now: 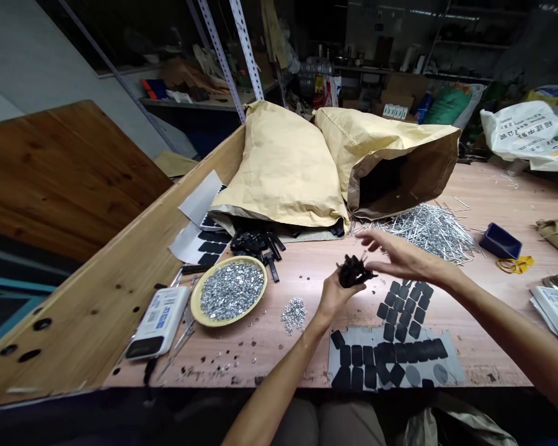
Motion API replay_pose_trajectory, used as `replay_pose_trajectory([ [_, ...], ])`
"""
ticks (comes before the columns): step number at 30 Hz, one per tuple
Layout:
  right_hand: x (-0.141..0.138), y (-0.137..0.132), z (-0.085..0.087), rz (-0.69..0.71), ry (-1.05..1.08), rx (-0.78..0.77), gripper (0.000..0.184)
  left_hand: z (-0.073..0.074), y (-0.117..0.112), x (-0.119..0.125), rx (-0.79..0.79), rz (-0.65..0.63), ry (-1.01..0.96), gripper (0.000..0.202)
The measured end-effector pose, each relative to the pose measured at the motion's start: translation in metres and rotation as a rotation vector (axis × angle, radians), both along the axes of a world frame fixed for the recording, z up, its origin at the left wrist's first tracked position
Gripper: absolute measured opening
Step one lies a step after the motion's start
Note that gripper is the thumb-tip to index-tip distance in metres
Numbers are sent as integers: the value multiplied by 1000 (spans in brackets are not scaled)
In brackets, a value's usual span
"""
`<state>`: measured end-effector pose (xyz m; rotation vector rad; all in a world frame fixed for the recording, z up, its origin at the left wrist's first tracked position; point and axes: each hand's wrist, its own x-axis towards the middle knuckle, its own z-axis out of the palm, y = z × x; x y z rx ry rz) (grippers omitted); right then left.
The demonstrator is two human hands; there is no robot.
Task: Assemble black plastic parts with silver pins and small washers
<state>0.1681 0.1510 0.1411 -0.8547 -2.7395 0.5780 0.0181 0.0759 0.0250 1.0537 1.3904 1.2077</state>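
Observation:
My left hand (pixel 331 298) is closed around a bundle of small black plastic parts (pixel 352 271), held above the middle of the table. Just to the right of the bundle is my right hand (pixel 395 255), its fingers apart and its fingertips close to the parts. A thin metal bit shows between the two hands, too small to tell whether the right fingers touch it. Below the hands, rows of black rounded-square pads (pixel 404 310) lie on the table, with more on a grey backing sheet (pixel 454 365). Left of my left hand is a small pile of metal nuts or washers (pixel 294 314).
A yellow bowl (pixel 196 310) of small metal pieces stands at left, beside a white scale-like device (pixel 162 319). Black parts (pixel 255 243) spill from a paper sack (pixel 283 167). Behind my right hand lie a heap of metal rods (pixel 432 232) and a dark blue tray (pixel 501 241).

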Motion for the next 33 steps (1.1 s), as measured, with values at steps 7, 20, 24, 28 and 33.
replay_pose_trajectory([
  [7, 25, 63, -70, -410, -274, 347, 25, 5, -10, -11, -36, 100, -175, 30],
  [20, 1, 101, -139, -243, -558, 449, 35, -3, 3, -20, -181, -40, -371, 27],
  [24, 6, 96, -119, -364, -255, 430, 35, -9, 7, -19, -195, -42, -286, 20],
  [28, 7, 63, -74, -329, 129, 286, 36, -8, 13, -16, -141, 110, 114, 37],
  [33, 3, 6, -14, -86, 35, 215, 30, 2, 6, -4, -75, 80, 332, 40],
])
